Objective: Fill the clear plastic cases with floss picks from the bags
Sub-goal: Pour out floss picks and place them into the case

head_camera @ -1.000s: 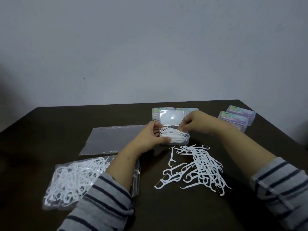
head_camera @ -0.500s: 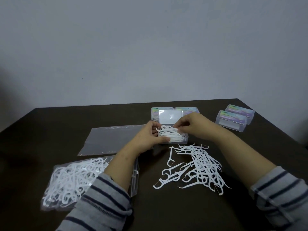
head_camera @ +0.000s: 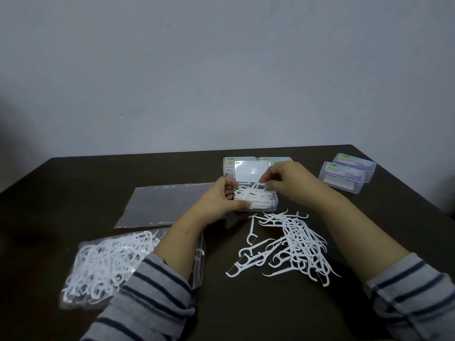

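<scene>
Landmark: the open case [head_camera: 256, 198] lies on the desk [head_camera: 73, 193]; all places below are given relative to it.
Open case: its lid [head_camera: 251, 172] stands raised at the far side, and the tray holds a white heap of floss picks [head_camera: 254, 198] that rises to about the rim.
Left hand: the left hand [head_camera: 219, 200] grips the near-left corner of the open case, thumb laid on the picks at the near edge, fingers curled round the left wall.
Right hand: the right hand [head_camera: 288, 180] is over the far-right part of the open case, fingertips pinching the end of one pick at the top of the heap.
Change: compared with half a second ago, the right hand's pinch sits slightly farther toward the lid, and the left thumb presses down on the heap as before. The heap looks a little flatter.
Meaning: the step in hand appears to be settling the picks so the lid can close; this case is judged nearly full.
Loose picks: a scattered pile [head_camera: 288, 244] lies on the desk just near of the open case.
Full bag: a bag of picks [head_camera: 108, 264] lies near-left of the open case, partly under the left sleeve.
Flat bag: an emptied bag [head_camera: 167, 205] lies directly left of the open case.
Closed cases: two closed cases [head_camera: 344, 178] sit well to the right; another case [head_camera: 280, 159] lies just behind the lid.
Risk: picks standing proud of the rim may stop the lid from latching.
</scene>
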